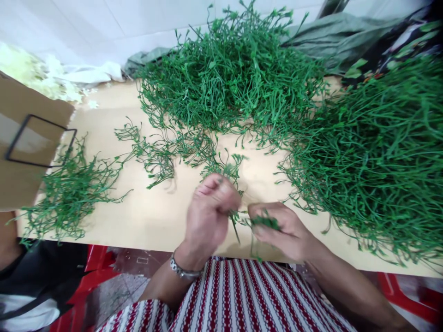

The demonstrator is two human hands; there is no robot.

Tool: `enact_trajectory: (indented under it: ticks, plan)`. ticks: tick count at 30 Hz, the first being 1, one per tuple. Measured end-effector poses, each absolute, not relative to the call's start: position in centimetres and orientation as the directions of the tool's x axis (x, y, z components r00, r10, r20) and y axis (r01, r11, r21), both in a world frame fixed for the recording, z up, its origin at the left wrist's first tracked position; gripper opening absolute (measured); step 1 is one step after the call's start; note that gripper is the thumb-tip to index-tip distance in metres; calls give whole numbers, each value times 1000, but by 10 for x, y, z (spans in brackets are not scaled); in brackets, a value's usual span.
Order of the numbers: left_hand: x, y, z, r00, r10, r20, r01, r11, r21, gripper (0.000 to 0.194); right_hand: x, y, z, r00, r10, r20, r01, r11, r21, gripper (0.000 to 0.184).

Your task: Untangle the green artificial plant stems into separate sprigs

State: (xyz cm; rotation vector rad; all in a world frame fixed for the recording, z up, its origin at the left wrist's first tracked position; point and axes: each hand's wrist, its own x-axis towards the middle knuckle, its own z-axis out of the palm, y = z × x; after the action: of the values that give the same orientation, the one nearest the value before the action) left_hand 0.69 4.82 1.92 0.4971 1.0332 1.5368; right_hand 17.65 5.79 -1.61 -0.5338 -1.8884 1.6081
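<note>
My left hand (209, 216), with a metal band at its wrist, is closed round a green plant stem (236, 232). The thin end of the stem pokes out below the fist, and leafy green tips (230, 168) show just above the knuckles. Close beside it, my right hand (287, 230) pinches a small bunch of green sprigs (266, 222) between thumb and fingers. Some strands of that bunch hang below the hand. Both hands are over the table's near edge and slightly blurred. The sprigs look like artificial greenery, thin-stemmed with small budded ends.
Large heaps of green sprigs (235, 78) lie at the back and on the right (374, 161). A smaller pile (72, 193) sits left, by a cardboard box (31, 133) with a black wire frame (41, 165). Red stools (98, 263) stand below the table (155, 221). Someone sits at left.
</note>
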Motion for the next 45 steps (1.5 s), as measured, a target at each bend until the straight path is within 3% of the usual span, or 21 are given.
enact_trajectory:
  ticks: [3, 6, 10, 15, 27, 34, 39, 45]
  plan:
    - [-4, 56, 26, -430, 902, 50, -429, -253, 867, 21, 191, 60, -25, -630, 765, 134, -64, 121, -991, 37]
    - [-1, 61, 26, -160, 986, -40, -473, -41, 880, 13, 195, 67, -32, -543, 831, 121, 55, 179, -982, 30]
    - [10, 59, 21, -115, 987, -114, -467, 47, 883, 15, 185, 73, -29, -605, 781, 155, 76, 251, -965, 26]
    - [17, 48, 8, 23, 962, -273, -481, 250, 840, 17, 176, 72, -25, -555, 805, 208, 105, 316, -943, 23]
    - [25, 34, -3, -124, 985, -122, -85, 112, 990, 14, 168, 68, -30, -547, 796, 259, 189, 418, -888, 30]
    - [22, 36, -2, -36, 982, -187, 5, 187, 982, 11, 166, 68, -28, -572, 810, 129, 204, 292, -934, 33]
    - [23, 36, 1, -51, 981, -188, 18, 189, 982, 13, 168, 72, -26, -642, 766, -28, 98, 45, -994, 32]
    - [18, 36, 3, 13, 981, -195, -67, 195, 978, 15, 172, 72, -34, -669, 741, -60, -18, -98, -995, 36]
